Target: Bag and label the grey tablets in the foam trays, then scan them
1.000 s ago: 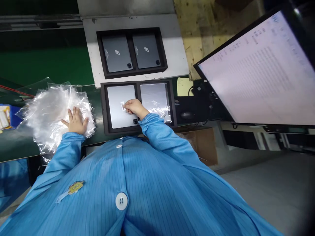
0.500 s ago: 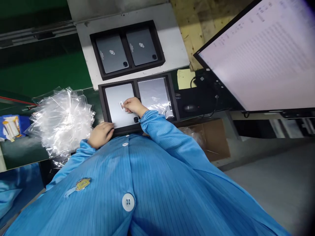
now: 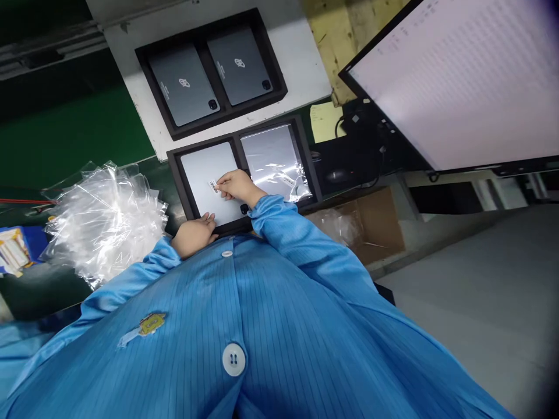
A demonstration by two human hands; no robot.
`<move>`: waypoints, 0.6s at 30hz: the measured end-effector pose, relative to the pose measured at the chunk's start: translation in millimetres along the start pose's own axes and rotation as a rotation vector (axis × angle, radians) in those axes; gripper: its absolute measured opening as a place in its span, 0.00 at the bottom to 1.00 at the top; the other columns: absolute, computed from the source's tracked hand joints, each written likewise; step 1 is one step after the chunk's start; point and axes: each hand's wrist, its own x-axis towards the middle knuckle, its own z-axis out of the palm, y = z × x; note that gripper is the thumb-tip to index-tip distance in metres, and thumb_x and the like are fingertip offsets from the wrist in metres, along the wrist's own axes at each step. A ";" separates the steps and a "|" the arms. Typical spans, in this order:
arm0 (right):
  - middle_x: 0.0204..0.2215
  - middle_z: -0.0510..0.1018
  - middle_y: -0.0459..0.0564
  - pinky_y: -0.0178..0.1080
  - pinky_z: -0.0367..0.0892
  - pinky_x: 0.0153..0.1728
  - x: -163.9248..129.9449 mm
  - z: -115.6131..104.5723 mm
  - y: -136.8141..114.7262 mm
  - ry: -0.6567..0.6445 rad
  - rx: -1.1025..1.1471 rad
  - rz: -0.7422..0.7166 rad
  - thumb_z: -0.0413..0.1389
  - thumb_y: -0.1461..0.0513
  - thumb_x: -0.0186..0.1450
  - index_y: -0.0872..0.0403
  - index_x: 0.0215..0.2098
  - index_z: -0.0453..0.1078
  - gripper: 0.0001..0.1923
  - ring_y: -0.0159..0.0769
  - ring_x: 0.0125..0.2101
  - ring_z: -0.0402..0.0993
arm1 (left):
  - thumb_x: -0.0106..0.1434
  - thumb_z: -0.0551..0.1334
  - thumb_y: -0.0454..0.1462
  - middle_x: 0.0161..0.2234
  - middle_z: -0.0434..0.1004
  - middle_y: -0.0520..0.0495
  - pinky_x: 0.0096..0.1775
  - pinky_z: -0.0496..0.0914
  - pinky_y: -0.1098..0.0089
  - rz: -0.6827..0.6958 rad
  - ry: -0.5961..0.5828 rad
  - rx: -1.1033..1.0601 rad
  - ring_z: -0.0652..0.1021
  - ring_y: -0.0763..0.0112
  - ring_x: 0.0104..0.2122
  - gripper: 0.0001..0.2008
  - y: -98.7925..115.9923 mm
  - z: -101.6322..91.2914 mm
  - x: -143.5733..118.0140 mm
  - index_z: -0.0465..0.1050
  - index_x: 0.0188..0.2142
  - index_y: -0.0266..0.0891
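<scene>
Electronics packing line in factory. Green conveyor belt [image 3: 74, 139] runs along table. Black foam trays [image 3: 209, 70] each seat two grey tablets [image 3: 183, 84], camera side up. Heap of clear plastic bags [image 3: 105, 218] lies on belt. Large monitor [image 3: 463, 75] showing spreadsheet rows stands at station, mouse [image 3: 336, 173] beneath. Worker wears blue striped anti-static smock [image 3: 262, 326]. Bare concrete floor [image 3: 480, 291].
</scene>
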 end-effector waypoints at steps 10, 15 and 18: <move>0.17 0.75 0.44 0.30 0.64 0.16 -2.5 7.6 11.7 0.079 0.060 -0.074 0.75 0.61 0.53 0.56 0.26 0.76 0.13 0.31 0.17 0.72 | 0.75 0.57 0.42 0.61 0.73 0.28 0.53 0.76 0.59 -0.011 -0.024 0.048 0.78 0.50 0.59 0.21 4.8 -10.1 5.9 0.73 0.61 0.31; 0.18 0.72 0.41 0.31 0.63 0.19 -6.5 -0.3 11.7 0.245 0.264 -0.147 0.69 0.58 0.59 0.54 0.26 0.72 0.12 0.27 0.18 0.66 | 0.76 0.54 0.40 0.48 0.80 0.30 0.52 0.75 0.53 -0.017 0.125 0.007 0.80 0.49 0.52 0.18 19.6 -18.4 48.7 0.77 0.53 0.31; 0.20 0.71 0.40 0.31 0.65 0.22 -16.0 -16.6 14.1 0.447 0.355 -0.226 0.65 0.54 0.64 0.52 0.29 0.69 0.13 0.28 0.21 0.68 | 0.73 0.59 0.39 0.63 0.71 0.31 0.67 0.61 0.43 0.202 0.306 -0.037 0.68 0.48 0.66 0.22 11.4 -13.4 95.3 0.70 0.63 0.33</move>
